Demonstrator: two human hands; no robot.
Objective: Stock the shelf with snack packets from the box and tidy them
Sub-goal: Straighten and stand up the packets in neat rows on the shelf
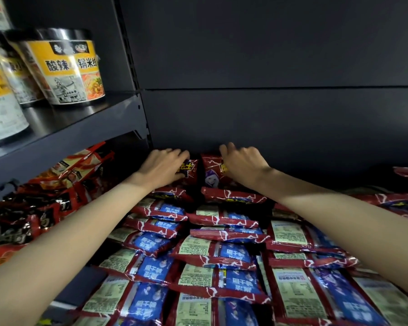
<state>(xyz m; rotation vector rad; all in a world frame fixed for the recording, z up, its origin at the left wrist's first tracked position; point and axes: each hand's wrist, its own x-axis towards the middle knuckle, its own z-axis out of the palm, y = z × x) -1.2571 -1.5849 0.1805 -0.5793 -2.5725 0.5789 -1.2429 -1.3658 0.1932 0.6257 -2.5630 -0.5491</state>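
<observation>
Here, a dark shelf back panel (269, 67) rises behind a wide bed of red-and-blue snack packets (198, 267) lying flat in overlapping rows, label side up. To the left, an upper shelf (80, 118) carries yellow-banded noodle cups (64, 67). At the rear, two packets stand upright against the panel: the left hand (161, 167) closes its fingers over the left upright packet (189, 171), and the right hand (244, 164) grips the top of the right upright packet (211, 171).
</observation>
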